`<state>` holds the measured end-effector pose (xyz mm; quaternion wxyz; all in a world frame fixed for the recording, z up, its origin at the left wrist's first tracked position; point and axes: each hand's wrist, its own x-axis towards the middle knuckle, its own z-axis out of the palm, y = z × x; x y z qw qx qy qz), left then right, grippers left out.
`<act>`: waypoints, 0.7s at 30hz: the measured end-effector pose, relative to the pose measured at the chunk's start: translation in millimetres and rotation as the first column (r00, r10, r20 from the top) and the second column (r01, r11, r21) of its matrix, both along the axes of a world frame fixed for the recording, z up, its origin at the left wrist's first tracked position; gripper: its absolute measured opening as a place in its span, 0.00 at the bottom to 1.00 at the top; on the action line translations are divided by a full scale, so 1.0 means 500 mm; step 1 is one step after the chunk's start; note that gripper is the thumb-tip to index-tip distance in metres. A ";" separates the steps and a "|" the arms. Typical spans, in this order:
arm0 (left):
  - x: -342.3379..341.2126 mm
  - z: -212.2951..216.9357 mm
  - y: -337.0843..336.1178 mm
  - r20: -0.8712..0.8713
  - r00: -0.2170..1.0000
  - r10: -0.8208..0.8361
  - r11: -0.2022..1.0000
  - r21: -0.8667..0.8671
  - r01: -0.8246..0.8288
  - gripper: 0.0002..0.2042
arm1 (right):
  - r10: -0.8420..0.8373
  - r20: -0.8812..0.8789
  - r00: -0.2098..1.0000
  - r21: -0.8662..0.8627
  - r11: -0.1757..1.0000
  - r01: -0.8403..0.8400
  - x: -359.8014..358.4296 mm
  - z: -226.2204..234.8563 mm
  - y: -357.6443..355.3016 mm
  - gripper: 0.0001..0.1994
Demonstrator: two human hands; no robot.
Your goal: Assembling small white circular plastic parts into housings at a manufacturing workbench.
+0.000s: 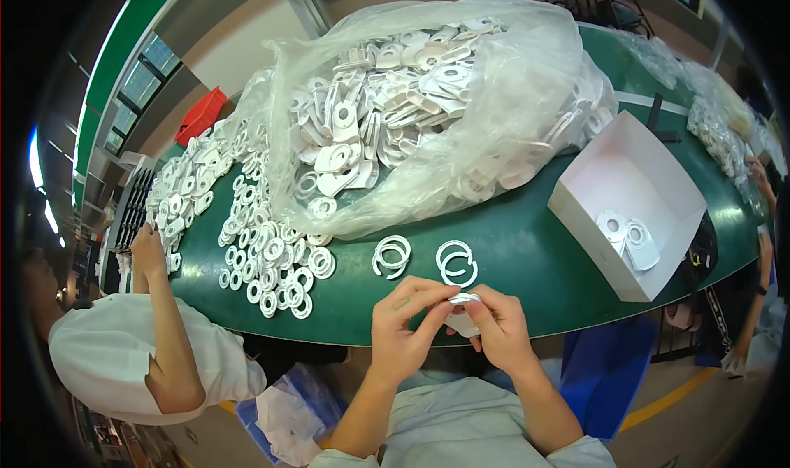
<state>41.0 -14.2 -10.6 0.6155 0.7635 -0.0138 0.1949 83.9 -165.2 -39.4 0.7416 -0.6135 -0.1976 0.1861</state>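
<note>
Between the left fingers (431, 321) and right fingers (485, 318) sits a white part (463, 325).

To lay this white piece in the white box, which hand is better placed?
Probably the right hand: it holds the white piece and is nearer to the white box.

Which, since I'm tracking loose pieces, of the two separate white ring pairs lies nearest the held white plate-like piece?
The right pair of white round rings, directly beyond the white plate-like piece; the other pair lies farther left, beyond the left hand.
</note>
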 end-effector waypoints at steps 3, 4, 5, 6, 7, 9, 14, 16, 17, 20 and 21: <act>0.001 -0.006 0.016 0.047 0.994 -0.103 0.991 0.088 0.099 0.11 | -0.045 0.099 0.994 0.015 0.999 0.044 -0.004 0.001 0.007 0.15; -0.003 -0.005 0.016 0.039 0.994 -0.098 0.993 0.073 0.095 0.11 | -0.059 0.113 0.992 0.032 0.998 0.056 -0.006 -0.008 0.010 0.15; -0.005 -0.005 0.015 0.030 0.995 -0.093 0.994 0.059 0.091 0.10 | -0.073 0.127 0.989 0.048 0.997 0.067 -0.007 -0.013 0.011 0.14; -0.005 -0.007 0.012 0.031 0.995 -0.095 0.994 0.059 0.094 0.10 | -0.075 0.128 0.989 0.048 0.996 0.070 -0.006 -0.010 0.009 0.14; -0.005 -0.009 0.008 0.057 0.997 -0.048 0.994 0.101 0.042 0.09 | -0.070 0.168 0.983 -0.015 0.997 0.074 -0.005 -0.004 0.008 0.15; -0.004 -0.013 -0.001 0.084 0.996 0.000 0.990 0.141 -0.012 0.08 | -0.061 0.208 0.976 -0.077 0.994 0.078 -0.005 -0.007 0.007 0.15; 0.014 -0.025 -0.004 -0.103 0.994 0.033 0.987 -0.155 -0.049 0.09 | -0.020 -0.241 0.970 0.099 0.994 0.046 -0.002 0.004 0.011 0.11; 0.006 -0.030 -0.002 -0.132 0.991 -0.007 0.995 -0.100 -0.006 0.14 | 0.022 -0.267 0.964 0.110 0.994 0.008 0.005 -0.002 -0.002 0.11; 0.001 -0.026 -0.009 -0.210 0.977 -0.038 0.988 -0.156 0.005 0.17 | 0.065 -0.293 0.954 0.121 0.992 -0.030 0.008 -0.004 -0.007 0.11; -0.001 -0.018 -0.004 -0.294 0.948 -0.118 0.967 -0.250 0.043 0.22 | 0.023 -0.249 0.968 0.102 0.995 0.003 0.004 0.002 -0.006 0.11; -0.001 -0.023 0.001 -0.272 0.950 -0.152 0.947 -0.315 0.062 0.21 | 0.021 -0.251 0.968 0.102 0.995 0.005 0.003 0.001 -0.006 0.11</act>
